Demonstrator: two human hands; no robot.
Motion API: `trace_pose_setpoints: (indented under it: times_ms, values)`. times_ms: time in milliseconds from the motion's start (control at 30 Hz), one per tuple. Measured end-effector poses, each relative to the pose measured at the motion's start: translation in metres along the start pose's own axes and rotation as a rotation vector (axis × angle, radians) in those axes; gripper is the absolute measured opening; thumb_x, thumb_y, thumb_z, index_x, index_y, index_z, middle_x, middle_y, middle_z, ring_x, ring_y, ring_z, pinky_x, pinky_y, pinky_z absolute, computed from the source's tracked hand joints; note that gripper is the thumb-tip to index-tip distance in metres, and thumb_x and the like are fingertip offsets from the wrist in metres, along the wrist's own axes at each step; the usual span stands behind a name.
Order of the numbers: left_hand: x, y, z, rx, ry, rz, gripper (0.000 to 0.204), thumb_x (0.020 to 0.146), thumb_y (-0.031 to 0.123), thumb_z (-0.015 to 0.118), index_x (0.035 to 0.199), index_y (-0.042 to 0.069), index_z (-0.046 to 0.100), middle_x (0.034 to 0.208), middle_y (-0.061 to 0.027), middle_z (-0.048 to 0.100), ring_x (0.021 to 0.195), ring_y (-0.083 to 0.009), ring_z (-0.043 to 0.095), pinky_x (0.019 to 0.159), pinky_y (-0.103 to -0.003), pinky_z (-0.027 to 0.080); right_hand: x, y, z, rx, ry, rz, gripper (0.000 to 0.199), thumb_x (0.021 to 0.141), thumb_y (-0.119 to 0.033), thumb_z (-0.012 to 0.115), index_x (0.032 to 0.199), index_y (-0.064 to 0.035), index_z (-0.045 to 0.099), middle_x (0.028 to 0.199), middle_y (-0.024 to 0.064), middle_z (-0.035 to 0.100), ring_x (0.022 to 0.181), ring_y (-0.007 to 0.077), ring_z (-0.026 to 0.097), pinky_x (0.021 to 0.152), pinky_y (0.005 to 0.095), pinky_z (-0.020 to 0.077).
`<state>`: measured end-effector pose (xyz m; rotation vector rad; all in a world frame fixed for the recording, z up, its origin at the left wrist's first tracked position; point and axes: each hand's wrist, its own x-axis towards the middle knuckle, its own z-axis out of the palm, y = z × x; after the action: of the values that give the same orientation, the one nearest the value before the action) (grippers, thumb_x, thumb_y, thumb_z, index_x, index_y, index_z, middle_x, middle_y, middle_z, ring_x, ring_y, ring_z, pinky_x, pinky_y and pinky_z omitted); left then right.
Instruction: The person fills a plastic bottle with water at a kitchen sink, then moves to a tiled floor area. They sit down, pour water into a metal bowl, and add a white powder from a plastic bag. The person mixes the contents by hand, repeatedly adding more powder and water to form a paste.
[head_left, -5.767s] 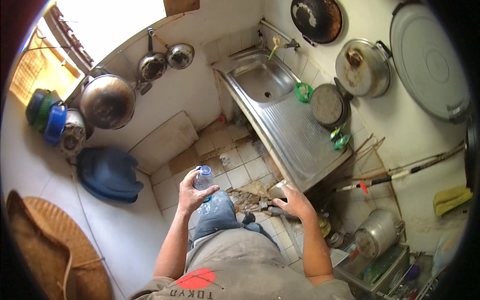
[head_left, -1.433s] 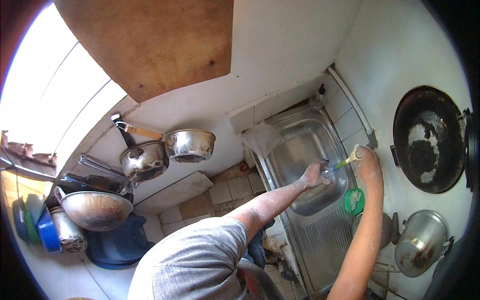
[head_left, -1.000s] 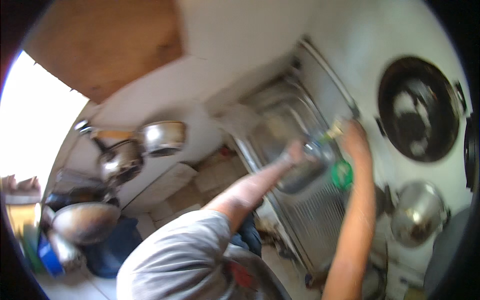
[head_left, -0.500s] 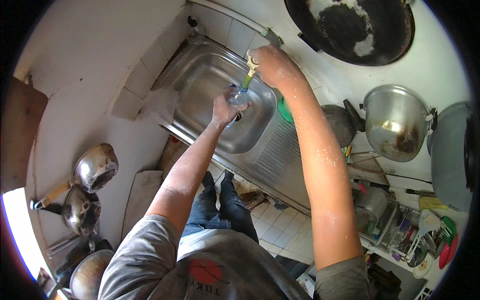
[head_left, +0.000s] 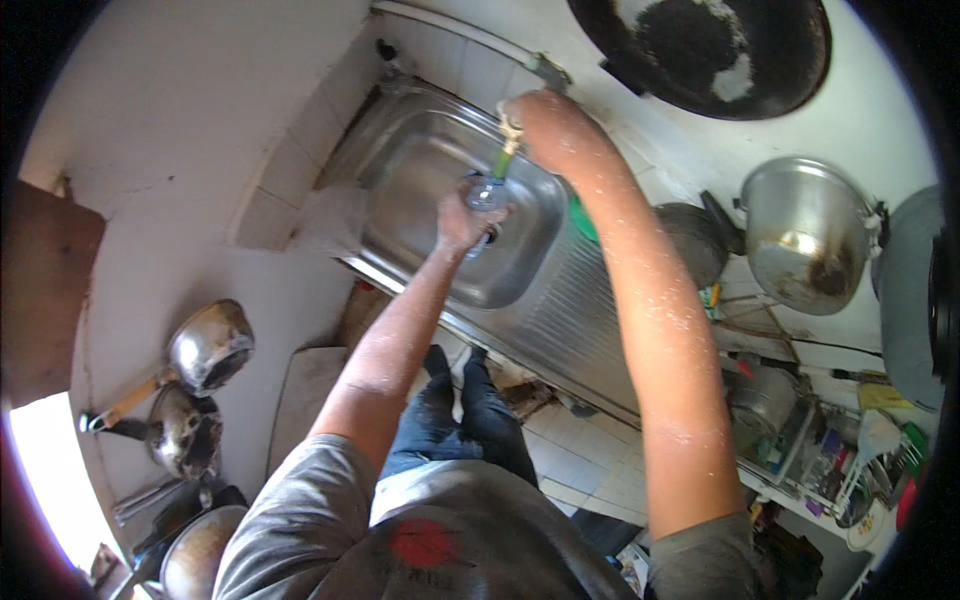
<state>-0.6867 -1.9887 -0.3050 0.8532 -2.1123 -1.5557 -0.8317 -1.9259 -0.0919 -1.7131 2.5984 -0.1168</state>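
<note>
My left hand (head_left: 461,222) is wrapped round a clear plastic bottle (head_left: 487,194), held over the basin of the steel sink (head_left: 430,135). Right above the bottle's top hangs a short green hose (head_left: 504,161), fitted to a pale tap (head_left: 511,130). Whether the hose end goes inside the bottle's mouth is too small to tell. My right hand (head_left: 549,122) is at the top of that tap, its fingers closed on the tap handle and partly hidden behind the hand. White flecks dot both forearms.
A green item (head_left: 582,217) lies beside the basin, next to the ridged drainboard (head_left: 560,315). On the right wall hang a dark pan (head_left: 685,60), a metal pot (head_left: 806,235) and a grey basin (head_left: 908,300). Saucepans (head_left: 210,345) hang at left. A dish rack (head_left: 800,450) stands lower right.
The whole view has shifted slightly, with the scene sliding a little to the right. Both hands keep the same places on the bottle and the tap.
</note>
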Motion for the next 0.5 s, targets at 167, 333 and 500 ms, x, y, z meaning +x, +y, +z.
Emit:
trace_pose_setpoints:
  times_ms: [167,333,500]
  values:
    - [-0.002,0.015,-0.005,-0.026,-0.031,-0.001,0.09,0.064,0.041,0.097,0.131,-0.008,0.063,0.125,-0.0243,0.071,0.117,-0.0316,0.069,0.103,-0.041,0.052,-0.003,-0.011,-0.009,0.039,-0.06,0.117,0.02,0.097,-0.009,0.054,0.105,-0.0037,0.072,0.111,0.0215,0.072,0.11,0.0391,0.069,0.093,0.0499,0.0571]
    - [-0.001,0.014,0.002,0.035,-0.009,0.011,0.08,0.062,0.039,0.098,0.122,-0.005,0.067,0.125,-0.0213,0.07,0.115,-0.0325,0.069,0.101,-0.041,0.053,0.0,0.0,-0.005,0.031,-0.049,0.065,0.019,0.097,-0.009,0.054,0.103,-0.0034,0.071,0.114,0.0219,0.071,0.111,0.0397,0.069,0.093,0.0505,0.0568]
    - [0.001,0.003,0.002,-0.049,-0.019,0.023,0.089,0.066,0.036,0.097,0.134,-0.008,0.061,0.123,-0.0236,0.071,0.115,-0.0281,0.069,0.102,-0.039,0.052,-0.005,-0.004,-0.007,0.041,-0.005,0.057,0.018,0.097,-0.01,0.055,0.104,-0.0035,0.071,0.112,0.0217,0.071,0.11,0.0397,0.069,0.092,0.0501,0.0572]
